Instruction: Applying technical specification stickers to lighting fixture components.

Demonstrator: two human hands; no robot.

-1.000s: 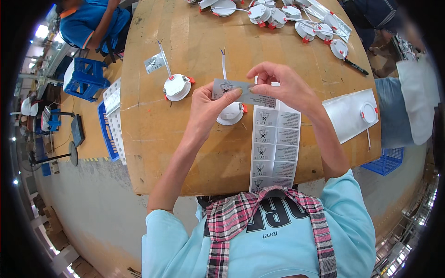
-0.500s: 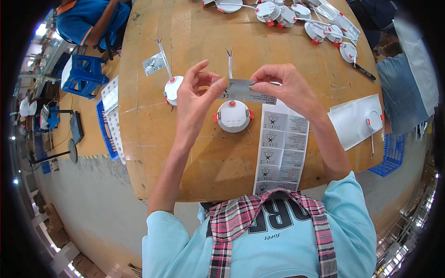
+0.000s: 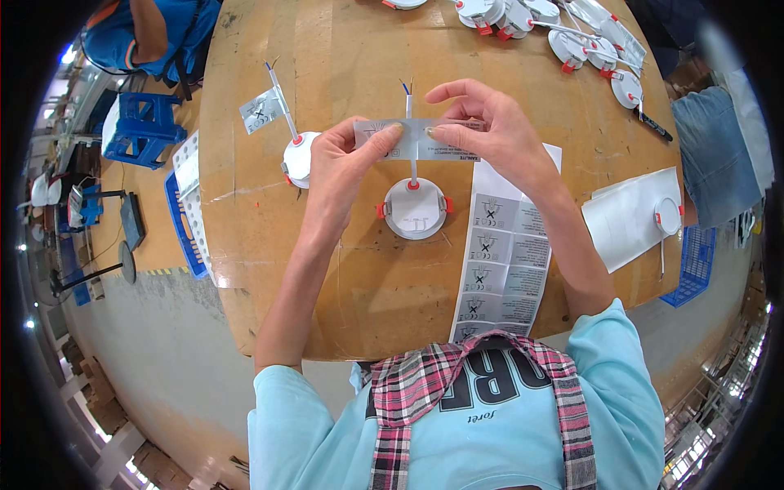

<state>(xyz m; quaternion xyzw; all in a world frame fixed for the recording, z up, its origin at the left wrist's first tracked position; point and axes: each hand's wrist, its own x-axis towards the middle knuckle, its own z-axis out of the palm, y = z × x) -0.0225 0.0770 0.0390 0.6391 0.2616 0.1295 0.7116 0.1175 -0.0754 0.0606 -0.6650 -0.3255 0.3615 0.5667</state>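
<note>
Between my two hands a silver printed label [image 3: 418,147] lies across the white cable [image 3: 413,170] of a round white downlight [image 3: 415,214]. My left hand [image 3: 347,159] pinches the label's left part, thumb on top. My right hand [image 3: 494,135] pinches the right part close to the cable, its thumb also on the face. The cable's bare wire ends stick up beyond the label. The downlight lies on the table with red clips at both sides. To its left is another downlight [image 3: 300,160], whose cable carries a folded silver label [image 3: 263,112].
A sheet of silver labels [image 3: 508,269] lies under my right forearm. Further right is a white sheet [image 3: 625,224] with a downlight [image 3: 667,216] on it. Several downlights [image 3: 567,47] crowd the far right, near a black marker [image 3: 653,126]. A person [image 3: 151,37] sits at far left by blue stools [image 3: 143,126].
Both hands have moved slightly away from me, and the label now lies against the cable. My right thumb has shifted left along the label toward the cable.
</note>
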